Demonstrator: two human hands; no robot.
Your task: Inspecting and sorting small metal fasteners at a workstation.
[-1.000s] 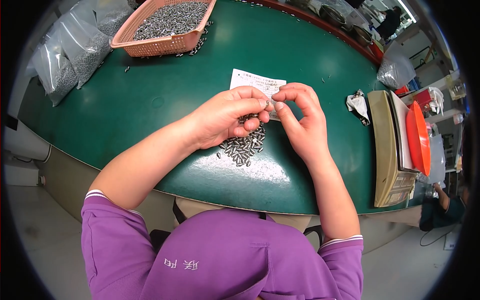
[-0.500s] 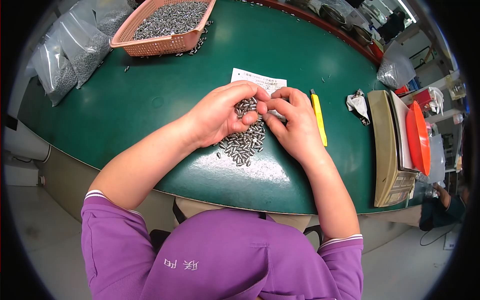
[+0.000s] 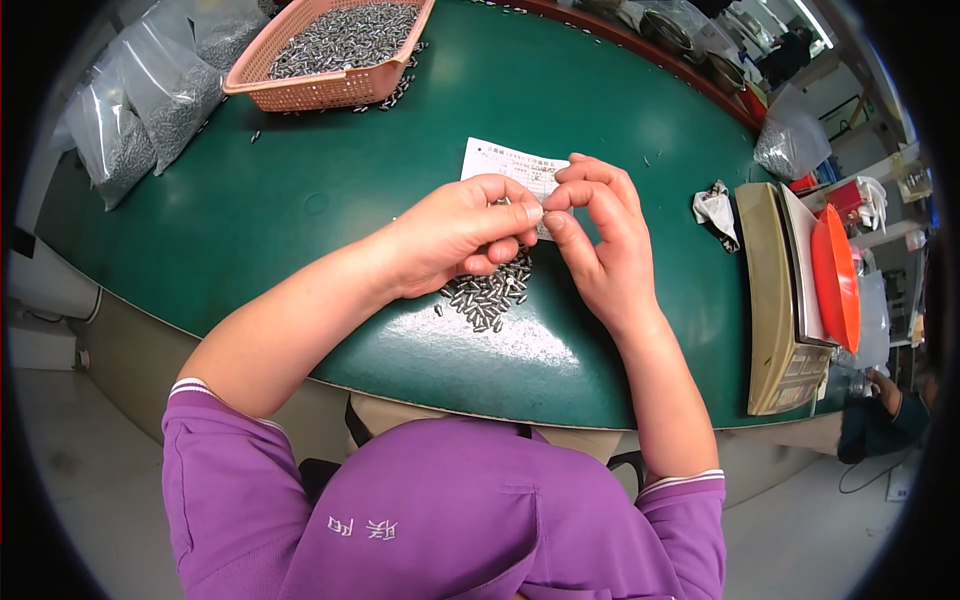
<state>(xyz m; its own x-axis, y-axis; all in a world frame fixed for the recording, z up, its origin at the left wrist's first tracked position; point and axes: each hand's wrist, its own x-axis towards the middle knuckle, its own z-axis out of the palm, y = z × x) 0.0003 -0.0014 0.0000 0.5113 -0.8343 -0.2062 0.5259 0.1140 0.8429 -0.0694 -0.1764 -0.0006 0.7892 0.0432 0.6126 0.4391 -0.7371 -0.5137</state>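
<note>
Metal pins (image 3: pixel 487 300), shiny silver-grey, sm., cylindrical, piled nr L hand (image 3: pixel 455 230)

A wide fisheye worn left of centre on the person's head is looking steeply down and forward over the table (image 3: pixel 250 190), upright and unmirrored. The left hand (image 3: pixel 450 230) and right hand (image 3: pixel 612 250) are sitting near the dial's centre, at middling range. The shirt (image 3: pixel 450 480) is looming close at 6 o'clock, the forearms (image 3: pixel 300 320) reaching in from about 8 and 4. Farther off, the basket (image 3: pixel 320 92) is showing at 11, the bags (image 3: pixel 170 105) at 10. The round view is bending the table's near edge.
</note>
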